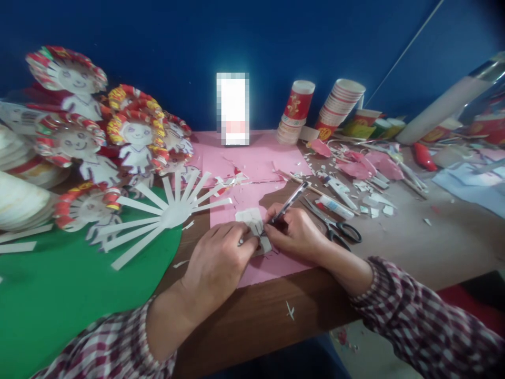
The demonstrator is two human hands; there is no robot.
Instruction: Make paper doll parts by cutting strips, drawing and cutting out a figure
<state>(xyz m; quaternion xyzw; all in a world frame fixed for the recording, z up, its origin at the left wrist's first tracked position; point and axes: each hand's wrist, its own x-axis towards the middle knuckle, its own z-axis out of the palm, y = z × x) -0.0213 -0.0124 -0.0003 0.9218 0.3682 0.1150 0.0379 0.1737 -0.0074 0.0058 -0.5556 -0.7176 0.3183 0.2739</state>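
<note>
My right hand (294, 231) grips a pen (290, 201), its tip down on a small piece of white paper (249, 216). Fingers curled, my left hand (221, 255) presses on the left side of that paper; a small pale round thing shows between the fingers, too small to name. Beneath the paper lies a pink sheet (260, 273). Scissors with black handles (339, 230) rest just right of my right hand. On the left, a paper cup cut into spread white strips (175, 213) lies partly over a green sheet (145, 284).
Several paper dolls with red and yellow rims (136, 134) stand at the left, near stacked pale cups (23, 202). A lit phone-like screen (234, 108) stands at the back. Red cup stacks (298, 108), a glue tube (335, 207) and paper scraps (374, 202) occupy the right.
</note>
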